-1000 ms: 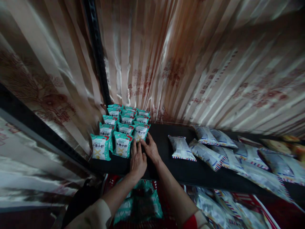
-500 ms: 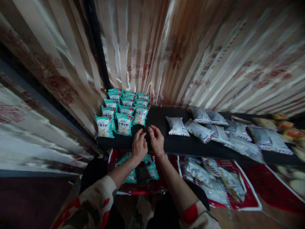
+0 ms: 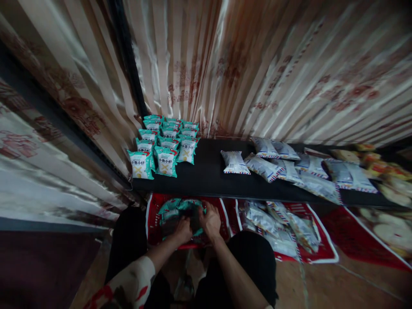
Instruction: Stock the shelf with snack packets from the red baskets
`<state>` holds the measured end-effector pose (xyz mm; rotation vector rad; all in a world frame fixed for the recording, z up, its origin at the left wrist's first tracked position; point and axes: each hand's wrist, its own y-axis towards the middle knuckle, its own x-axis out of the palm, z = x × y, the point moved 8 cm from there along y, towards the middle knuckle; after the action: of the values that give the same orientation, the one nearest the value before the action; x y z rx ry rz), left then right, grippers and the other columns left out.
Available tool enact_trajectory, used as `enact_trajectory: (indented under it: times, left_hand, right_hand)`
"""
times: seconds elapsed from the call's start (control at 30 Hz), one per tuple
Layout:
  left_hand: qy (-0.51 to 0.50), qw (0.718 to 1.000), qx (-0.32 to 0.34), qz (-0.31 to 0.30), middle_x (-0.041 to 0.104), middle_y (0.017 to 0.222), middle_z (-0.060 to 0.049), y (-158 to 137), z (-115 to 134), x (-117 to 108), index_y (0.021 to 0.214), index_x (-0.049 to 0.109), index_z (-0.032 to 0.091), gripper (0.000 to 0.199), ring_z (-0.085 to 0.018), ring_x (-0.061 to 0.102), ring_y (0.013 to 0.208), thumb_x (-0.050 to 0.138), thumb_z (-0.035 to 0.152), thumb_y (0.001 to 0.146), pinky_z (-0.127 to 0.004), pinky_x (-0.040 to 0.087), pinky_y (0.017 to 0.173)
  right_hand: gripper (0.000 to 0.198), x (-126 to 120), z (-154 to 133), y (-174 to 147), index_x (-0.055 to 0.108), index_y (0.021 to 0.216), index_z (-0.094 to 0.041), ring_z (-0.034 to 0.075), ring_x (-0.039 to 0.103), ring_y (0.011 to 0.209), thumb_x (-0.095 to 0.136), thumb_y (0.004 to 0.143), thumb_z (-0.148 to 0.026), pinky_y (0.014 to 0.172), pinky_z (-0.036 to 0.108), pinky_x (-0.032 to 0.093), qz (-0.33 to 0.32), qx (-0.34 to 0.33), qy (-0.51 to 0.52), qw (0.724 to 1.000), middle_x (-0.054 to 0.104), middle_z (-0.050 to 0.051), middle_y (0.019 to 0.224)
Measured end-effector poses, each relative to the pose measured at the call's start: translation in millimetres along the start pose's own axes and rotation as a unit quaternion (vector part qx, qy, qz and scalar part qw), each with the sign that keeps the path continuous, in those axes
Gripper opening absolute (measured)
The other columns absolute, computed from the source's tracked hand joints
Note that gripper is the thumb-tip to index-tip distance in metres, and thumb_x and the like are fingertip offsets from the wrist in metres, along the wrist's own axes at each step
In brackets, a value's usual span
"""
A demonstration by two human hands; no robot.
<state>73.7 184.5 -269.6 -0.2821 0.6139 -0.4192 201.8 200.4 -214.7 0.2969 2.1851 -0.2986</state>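
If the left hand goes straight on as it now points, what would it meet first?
Probably the teal packets in the red basket, just beyond the left hand; depth is unclear.

Below and left of the red plastic basket with a white rim [image 3: 154,223] is a loose, cream-coloured cloth left sleeve [image 3: 138,274], printed with irregular red patches and darker, greyish blotches. Its cuff end is plain cream and wide, leaving the slim left forearm [image 3: 165,250] bare from there to the left hand [image 3: 183,231], also bare. The right forearm [image 3: 236,270], below and right of the basket, is likewise bare up to the right hand [image 3: 210,221]. Black cloth trousers [image 3: 254,253] show on both sides of the basket, plain and rounded over the knees; their finer texture is lost in shadow.
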Motion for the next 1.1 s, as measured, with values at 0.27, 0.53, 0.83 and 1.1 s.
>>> enact_trajectory:
  times: [0.27,0.53,0.83,1.1]
  left_hand:
    - [0.071,0.994,-0.069,-0.049,0.056,0.13,-0.012,3.3,-19.5,13.8,0.123,0.055,0.017,0.055,-0.024,0.051,0.121,0.049,0.003,0.07,-0.036,0.036,0.105]
    - [0.115,0.988,-0.066,-0.082,0.035,0.148,-0.014,-0.9,-15.1,10.8,0.142,0.031,0.007,0.074,-0.026,0.029,0.138,0.054,0.011,0.071,-0.033,0.023,0.113]
    - [0.157,0.987,0.02,0.01,0.035,0.148,-0.012,-17.9,17.6,-19.1,0.141,0.034,0.008,0.071,-0.027,0.026,0.138,0.05,0.018,0.072,-0.037,0.019,0.114]
    - [0.091,0.995,0.004,0.042,0.041,0.141,-0.023,-38.1,37.8,-57.4,0.139,0.032,0.0,0.078,-0.03,0.038,0.131,0.052,0.039,0.075,-0.038,0.027,0.11]
  right_hand:
    - [0.058,51.1,53.1,2.5,0.035,0.14,-0.019,0.028,0.064,0.103,0.046,0.084,-0.032,0.081,0.041,0.047,-0.224,0.152,-0.142,0.952,0.064,0.017,0.115]
    - [0.063,38.9,38.6,6.2,0.034,0.14,-0.012,0.029,0.061,0.109,0.046,0.087,-0.042,0.087,0.037,0.045,-0.192,0.127,-0.101,0.968,0.066,0.019,0.112]
    - [0.054,10.9,27.3,-4.3,0.059,0.116,-0.019,0.026,0.066,0.092,0.054,0.076,-0.055,0.075,0.034,0.049,-0.17,0.166,0.206,0.949,0.07,0.011,0.096]
    - [0.065,-8.1,-1.1,-23.8,0.067,0.094,-0.015,0.02,0.065,0.076,0.049,0.072,-0.073,0.064,0.028,0.05,-0.18,0.126,0.377,0.9,0.07,0.009,0.087]
